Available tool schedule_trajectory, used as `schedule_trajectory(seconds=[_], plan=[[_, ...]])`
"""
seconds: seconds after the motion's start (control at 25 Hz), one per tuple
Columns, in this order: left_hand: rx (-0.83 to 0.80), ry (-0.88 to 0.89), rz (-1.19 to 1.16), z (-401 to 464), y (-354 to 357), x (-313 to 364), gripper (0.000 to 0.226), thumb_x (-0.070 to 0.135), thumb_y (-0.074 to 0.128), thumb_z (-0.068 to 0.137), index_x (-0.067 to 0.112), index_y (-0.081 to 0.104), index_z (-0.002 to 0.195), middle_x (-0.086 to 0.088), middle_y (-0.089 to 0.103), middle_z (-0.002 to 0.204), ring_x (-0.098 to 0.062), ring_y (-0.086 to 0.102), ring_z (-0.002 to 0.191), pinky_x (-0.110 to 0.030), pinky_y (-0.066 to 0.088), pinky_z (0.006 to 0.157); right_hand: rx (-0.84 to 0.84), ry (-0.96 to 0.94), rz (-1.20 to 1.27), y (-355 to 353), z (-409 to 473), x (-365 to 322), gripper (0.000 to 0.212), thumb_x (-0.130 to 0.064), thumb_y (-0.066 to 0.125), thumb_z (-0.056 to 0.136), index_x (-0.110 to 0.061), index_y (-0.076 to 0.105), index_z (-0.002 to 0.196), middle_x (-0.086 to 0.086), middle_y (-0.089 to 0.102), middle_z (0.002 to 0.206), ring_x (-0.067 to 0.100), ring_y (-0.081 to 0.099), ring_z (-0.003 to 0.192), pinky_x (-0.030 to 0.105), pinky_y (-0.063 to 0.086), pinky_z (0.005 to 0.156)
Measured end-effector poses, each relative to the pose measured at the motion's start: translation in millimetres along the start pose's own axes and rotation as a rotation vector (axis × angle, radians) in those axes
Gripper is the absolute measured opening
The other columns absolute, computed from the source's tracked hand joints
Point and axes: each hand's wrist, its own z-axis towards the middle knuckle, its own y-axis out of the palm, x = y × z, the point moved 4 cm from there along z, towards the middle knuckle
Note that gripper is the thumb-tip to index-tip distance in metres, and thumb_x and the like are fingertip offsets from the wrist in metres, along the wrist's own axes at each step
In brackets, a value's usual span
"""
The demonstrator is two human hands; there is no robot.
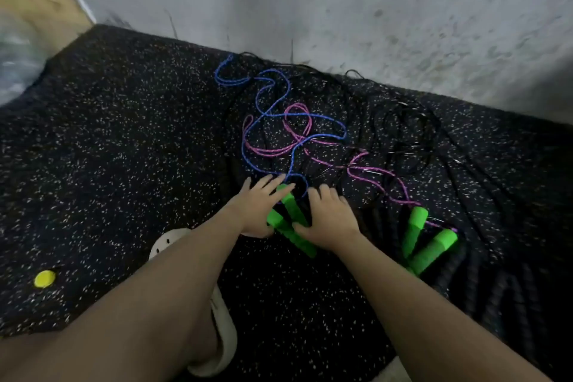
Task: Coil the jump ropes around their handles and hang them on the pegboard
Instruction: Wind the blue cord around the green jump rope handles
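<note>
floor point(124, 149): black speckled rubber | on it: blue rope point(273, 121), pink rope point(366, 169), green handles point(429, 243), yellow disc point(45, 278)

Both hands reach down to a pair of green handles point(291, 220) on the speckled black floor point(124, 149). The left hand point(259, 209) lies over them with fingers spread; the right hand point(328, 217) rests on them, its thumb against one handle. Beyond, a blue rope point(279, 115) and a pink rope point(310, 146) lie tangled — the pink one runs to a second green pair point(424, 242) at right. A white shoe point(169, 242) shows below the left arm.

Head-worn view, steeply down, close above floor point(108, 149) beside wall point(341, 25)
</note>
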Motion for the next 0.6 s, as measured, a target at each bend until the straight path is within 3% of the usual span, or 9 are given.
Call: schedule_trajectory(seconds=[0.04, 0.2, 0.36, 0.52, 0.6], plan=[[0.013, 0.026, 0.010, 5, 6, 0, 0.114, 0.053, 0.068, 0.081, 0.036, -0.009, 0.163, 0.002, -0.010, 0.172, -0.029, 0.001, 0.158, -0.060, 0.012, 0.125, -0.061, -0.012, -0.013, 13, 4, -6, 0.077, -0.070, 0.059, 0.082, -0.013, 0.045, 0.132, 0.009, 0.048, 0.130, 0.030, 0.048, 0.124, 0.046, 0.042, 0.104], [0.108, 0.124, 0.152, 21, 19, -2, 0.108, 0.062, 0.066, 0.076, 0.021, 0.015, 0.162, -0.014, 0.016, 0.164, -0.034, 0.023, 0.148, -0.047, 0.025, 0.122, -0.048, -0.031, 0.019, 41, 13, -19, 0.062, -0.062, 0.066, 0.081, -0.013, 0.049, 0.116, 0.007, 0.055, 0.118, 0.028, 0.057, 0.111, 0.041, 0.045, 0.094], [0.220, 0.202, 0.331, 27, 12, -1, 0.093, 0.064, 0.066, 0.068, 0.018, 0.039, 0.144, -0.008, 0.039, 0.148, -0.032, 0.040, 0.128, -0.045, 0.035, 0.106, -0.045, -0.015, 0.023, 45, 14, -24, 0.054, -0.053, 0.064, 0.090, -0.012, 0.045, 0.119, 0.008, 0.055, 0.120, 0.027, 0.057, 0.111, 0.037, 0.046, 0.091], [0.224, 0.179, 0.344, 25, 10, 17, 0.066, 0.049, 0.068, 0.070, 0.021, 0.042, 0.123, -0.003, 0.052, 0.125, -0.031, 0.043, 0.117, -0.047, 0.041, 0.091, -0.046, 0.064, 0.126, 40, 13, -26, 0.048, -0.044, 0.064, 0.093, -0.010, 0.045, 0.121, 0.009, 0.056, 0.123, 0.027, 0.058, 0.113, 0.038, 0.048, 0.089], [0.217, 0.221, 0.381, 18, 7, 23, 0.062, 0.044, 0.071, 0.068, 0.020, 0.044, 0.119, -0.003, 0.055, 0.118, -0.032, 0.046, 0.114, -0.049, 0.044, 0.091, -0.078, 0.117, 0.237, 37, 11, -26, 0.047, -0.044, 0.063, 0.093, -0.010, 0.046, 0.121, 0.009, 0.057, 0.122, 0.029, 0.060, 0.112, 0.040, 0.048, 0.086]])
